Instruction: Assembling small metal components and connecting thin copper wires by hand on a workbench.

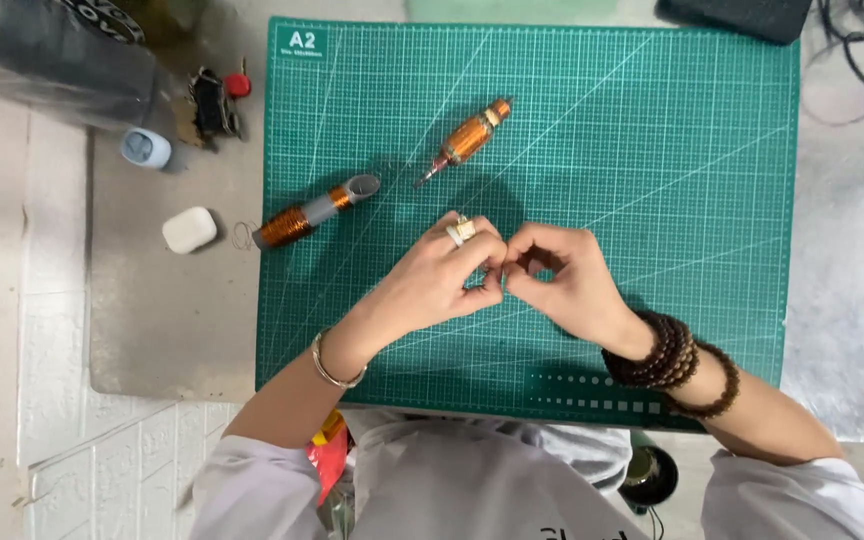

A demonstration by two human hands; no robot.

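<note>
While both pinch something too small to identify, the left hand (442,275) meets the right hand (557,275) above the green cutting mat (652,150).

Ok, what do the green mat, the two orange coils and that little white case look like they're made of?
Green mat: likely soft matte vinyl or rubber, printed with a white grid. Coil near the left edge and upper coil: apparently fine copper wire, given the shiny orange winding; the left one has a grey end, probably plastic. White case: smooth, rounded, likely plastic.

Bright even light, soft shadows, sharp pic
</note>
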